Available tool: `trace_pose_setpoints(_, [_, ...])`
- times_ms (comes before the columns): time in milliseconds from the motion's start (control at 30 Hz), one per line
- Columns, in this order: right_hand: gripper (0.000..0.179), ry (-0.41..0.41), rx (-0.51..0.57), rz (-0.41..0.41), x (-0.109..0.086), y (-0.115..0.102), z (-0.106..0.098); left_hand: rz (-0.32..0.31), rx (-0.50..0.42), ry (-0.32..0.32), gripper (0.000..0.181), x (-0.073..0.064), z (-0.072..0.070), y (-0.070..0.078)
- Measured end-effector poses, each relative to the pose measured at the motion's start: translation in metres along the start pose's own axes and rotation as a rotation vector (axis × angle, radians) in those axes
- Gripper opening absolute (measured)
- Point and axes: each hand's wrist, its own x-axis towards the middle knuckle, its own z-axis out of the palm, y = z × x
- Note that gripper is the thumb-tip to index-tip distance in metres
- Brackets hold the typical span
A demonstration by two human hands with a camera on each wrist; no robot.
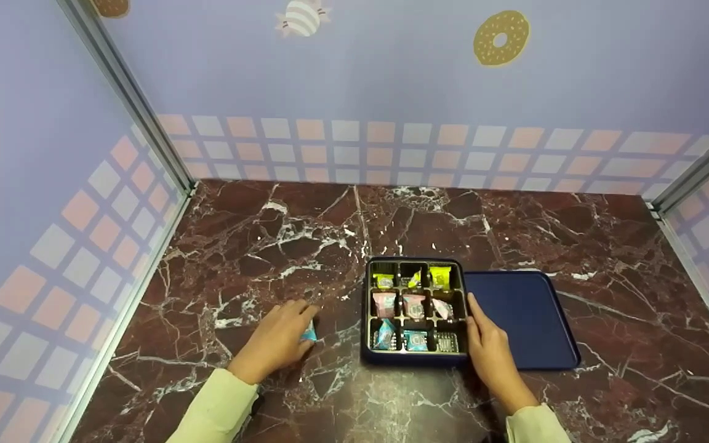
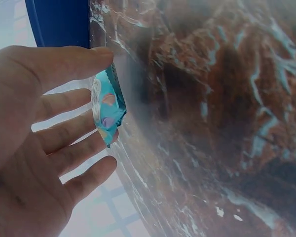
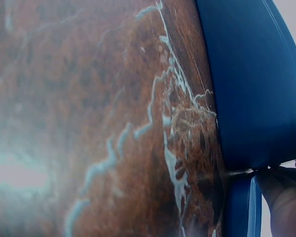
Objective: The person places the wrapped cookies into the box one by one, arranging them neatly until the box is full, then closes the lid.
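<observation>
My left hand (image 1: 279, 335) pinches a small teal wrapped candy (image 2: 107, 106) between thumb and fingers, close over the table left of the box. The wrapper has an orange and a purple print. A navy square box (image 1: 415, 359) holds a divided tray: green-yellow candies (image 1: 440, 277) in the back row, pink candies (image 1: 415, 306) in the middle row, and blue candies (image 1: 416, 339) in the front row's left and middle compartments. The front right compartment shows its ridged floor. Along the box's right side rests my right hand (image 1: 491, 347), fingers extended against the wall.
A flat navy lid (image 1: 527, 320) lies on the table right of the box, partly behind my right hand. The table (image 1: 305, 246) is dark red marble-patterned, with patterned panels (image 1: 354, 74) at the back and both sides.
</observation>
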Motion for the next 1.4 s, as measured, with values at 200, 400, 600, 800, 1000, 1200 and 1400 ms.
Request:
trace_pose_setpoints(200, [0.047,-0.011,0.001,-0.001,0.0,0.0,0.0,0.022,0.002,0.004,0.046,0.0,-0.006,0.008])
trace_pose_setpoints(400, [0.047,0.004,0.004,-0.003,0.001,0.0,0.0,0.044,-0.014,0.024,0.044,0.001,-0.01,0.015])
trace_pose_setpoints(600, [0.047,0.009,0.006,-0.013,0.0,0.001,0.0,0.064,-0.005,0.047,0.045,0.001,-0.012,0.02])
trace_pose_setpoints(800, [0.047,-0.005,0.007,0.001,0.001,0.0,-0.001,0.047,-0.039,0.022,0.045,0.003,-0.015,0.026])
trace_pose_setpoints(1000, [0.047,0.009,0.002,0.004,0.0,0.0,-0.002,0.046,-0.109,0.024,0.042,0.009,-0.02,0.035])
trace_pose_setpoints(1200, [0.046,0.026,0.01,-0.014,0.0,0.0,0.0,0.085,-0.121,0.076,0.039,0.016,-0.024,0.044])
trace_pose_setpoints(1400, [0.046,0.023,0.015,-0.016,0.0,0.0,0.0,0.111,-0.121,0.085,0.038,0.022,-0.025,0.054])
